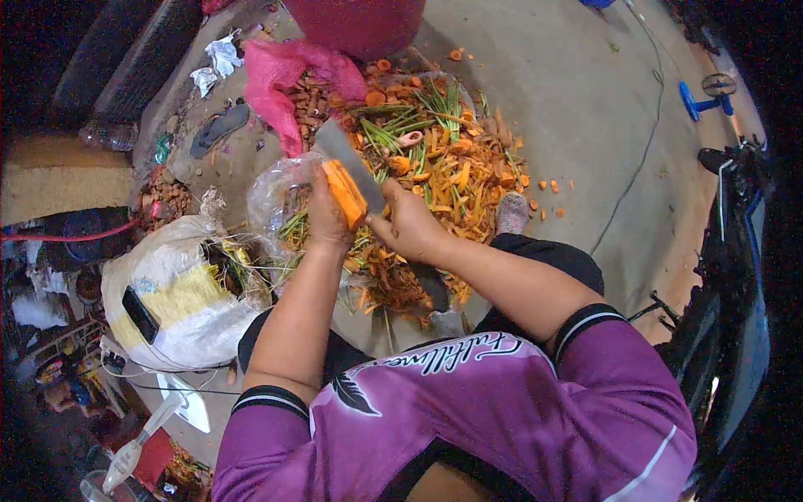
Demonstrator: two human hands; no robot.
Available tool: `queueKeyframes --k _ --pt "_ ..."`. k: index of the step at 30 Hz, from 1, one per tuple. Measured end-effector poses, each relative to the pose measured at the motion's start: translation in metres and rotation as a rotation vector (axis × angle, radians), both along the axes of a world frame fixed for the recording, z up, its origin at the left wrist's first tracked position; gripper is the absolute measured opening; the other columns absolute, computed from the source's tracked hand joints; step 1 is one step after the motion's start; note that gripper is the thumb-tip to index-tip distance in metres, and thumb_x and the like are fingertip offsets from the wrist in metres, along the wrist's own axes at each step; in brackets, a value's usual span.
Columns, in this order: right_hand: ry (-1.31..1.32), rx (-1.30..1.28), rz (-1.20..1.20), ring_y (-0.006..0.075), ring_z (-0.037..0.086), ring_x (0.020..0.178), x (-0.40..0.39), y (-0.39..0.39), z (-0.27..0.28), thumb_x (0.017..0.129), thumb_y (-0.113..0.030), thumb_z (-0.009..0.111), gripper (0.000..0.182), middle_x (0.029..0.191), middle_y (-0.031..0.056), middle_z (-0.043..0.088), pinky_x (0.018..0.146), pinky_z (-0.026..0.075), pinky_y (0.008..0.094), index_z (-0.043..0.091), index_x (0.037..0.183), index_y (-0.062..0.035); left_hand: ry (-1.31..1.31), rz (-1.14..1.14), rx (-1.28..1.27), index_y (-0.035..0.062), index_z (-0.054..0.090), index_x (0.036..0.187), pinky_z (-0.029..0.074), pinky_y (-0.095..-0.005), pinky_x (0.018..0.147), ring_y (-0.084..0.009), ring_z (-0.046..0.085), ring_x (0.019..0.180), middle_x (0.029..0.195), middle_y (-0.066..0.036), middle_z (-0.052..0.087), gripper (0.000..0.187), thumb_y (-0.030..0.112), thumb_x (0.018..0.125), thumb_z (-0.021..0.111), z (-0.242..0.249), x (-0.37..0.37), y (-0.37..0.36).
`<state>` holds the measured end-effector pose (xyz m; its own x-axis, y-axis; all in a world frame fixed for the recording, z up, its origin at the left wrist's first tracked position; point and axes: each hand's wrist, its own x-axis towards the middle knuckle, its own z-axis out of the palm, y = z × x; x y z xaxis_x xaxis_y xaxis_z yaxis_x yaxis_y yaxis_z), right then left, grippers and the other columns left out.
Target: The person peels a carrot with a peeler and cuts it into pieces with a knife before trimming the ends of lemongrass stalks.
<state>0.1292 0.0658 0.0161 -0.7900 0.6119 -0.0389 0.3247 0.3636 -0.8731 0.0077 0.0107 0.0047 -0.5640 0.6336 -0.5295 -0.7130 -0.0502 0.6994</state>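
My left hand (327, 216) is wrapped round a peeled orange carrot (344, 191), which looks thick and has flat cut faces. In my right hand (411, 224) is a knife (350, 161) with a broad grey blade. The blade points up and to the left, right alongside the carrot; its handle is hidden in my fingers. Below both hands spreads a heap of carrot peelings (456, 171) with cut ends and green stems (389, 125). A pink-handled tool (410, 139), like a peeler, lies on the heap.
A pink net sack (280, 79) and a large red tub (358, 25) stand beyond the heap. At left are a sandal (220, 130) and a white woven sack (163, 284) with a phone (140, 315) on it. A cable (646, 146) crosses the floor at right.
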Motion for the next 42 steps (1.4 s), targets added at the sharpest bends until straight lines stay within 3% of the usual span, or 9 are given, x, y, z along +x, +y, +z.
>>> queueKeyframes --k 3,7,11,16,22,32,35,38,42 --pt "-0.038 -0.053 -0.123 0.0367 0.054 0.07 -0.004 0.012 0.008 0.071 -0.011 0.058 0.032 0.076 0.0223 0.053 0.059 0.041 0.0383 0.041 0.093 0.0024 0.062 0.018 -0.027 0.0083 0.049 0.096 0.046 -0.0298 0.062 -0.0173 0.055 0.07 0.079 -0.005 0.054 0.045 0.049 0.085 0.034 -0.006 -0.003 -0.005" --pt "-0.226 -0.015 0.09 0.0415 0.052 0.073 -0.005 0.01 0.031 0.071 -0.009 0.056 0.031 0.072 0.0243 0.054 0.062 0.042 0.0427 0.038 0.093 0.0021 0.195 -0.02 0.011 0.0066 0.049 0.096 0.045 -0.03 0.064 -0.0166 0.054 0.073 0.084 -0.005 0.054 0.041 0.043 0.087 0.034 -0.015 -0.005 -0.004" --pt "-0.228 -0.031 0.081 0.0417 0.052 0.071 -0.006 0.007 0.022 0.071 -0.009 0.055 0.029 0.072 0.0251 0.053 0.061 0.042 0.0438 0.037 0.092 0.0017 0.19 -0.031 0.026 0.0028 0.047 0.097 0.045 -0.0272 0.066 -0.0152 0.055 0.074 0.086 -0.006 0.054 0.034 0.034 0.089 0.036 -0.004 -0.002 -0.005" --pt "-0.323 -0.044 0.113 0.0418 0.053 0.069 -0.004 0.007 0.03 0.072 -0.008 0.053 0.029 0.071 0.0268 0.053 0.06 0.041 0.0458 0.034 0.092 0.0027 0.292 -0.018 -0.078 0.0016 0.048 0.096 0.044 -0.0274 0.065 -0.0147 0.054 0.073 0.084 -0.006 0.055 0.035 0.035 0.087 0.042 -0.006 -0.001 -0.005" --pt "-0.542 0.006 0.152 0.0405 0.056 0.069 -0.006 -0.004 0.035 0.075 -0.003 0.035 0.02 0.072 0.0278 0.055 0.062 0.044 0.0486 0.034 0.093 0.0046 0.429 0.007 -0.215 0.0002 0.053 0.09 0.042 -0.0258 0.061 -0.0123 0.052 0.068 0.079 -0.004 0.056 0.032 0.031 0.082 0.053 -0.023 0.007 -0.001" --pt "-0.547 -0.043 0.135 0.0412 0.056 0.074 -0.008 -0.004 0.021 0.077 -0.006 0.035 0.02 0.078 0.0289 0.055 0.065 0.044 0.0483 0.034 0.094 0.0046 0.629 -0.075 -0.286 -0.0008 0.053 0.089 0.042 -0.0253 0.059 -0.012 0.052 0.066 0.077 -0.004 0.057 0.029 0.026 0.079 0.059 -0.023 0.008 -0.001" --pt "-0.537 -0.026 0.129 0.0412 0.056 0.073 -0.009 -0.007 0.018 0.077 -0.006 0.035 0.02 0.078 0.0284 0.055 0.065 0.044 0.0481 0.035 0.094 0.0045 0.572 -0.093 -0.267 -0.0008 0.054 0.088 0.042 -0.0249 0.059 -0.0116 0.052 0.064 0.076 -0.004 0.057 0.031 0.028 0.078 0.059 -0.025 0.003 -0.001" --pt "-0.5 0.037 0.205 0.0406 0.056 0.071 -0.008 0.008 0.018 0.077 -0.006 0.036 0.02 0.077 0.0277 0.055 0.063 0.044 0.0477 0.036 0.093 0.0047 0.733 -0.193 -0.414 0.0 0.054 0.087 0.042 -0.0245 0.055 -0.0104 0.052 0.062 0.075 -0.004 0.057 0.032 0.03 0.078 0.06 -0.005 -0.003 -0.002" --pt "-0.517 0.131 0.222 0.0393 0.056 0.066 -0.002 0.026 0.033 0.076 -0.007 0.037 0.017 0.069 0.0243 0.056 0.058 0.044 0.0466 0.036 0.091 0.0027 0.417 -0.265 -0.337 0.0019 0.054 0.09 0.044 -0.025 0.05 -0.0121 0.054 0.06 0.074 -0.004 0.056 0.038 0.038 0.08 0.054 0.012 -0.012 -0.005"
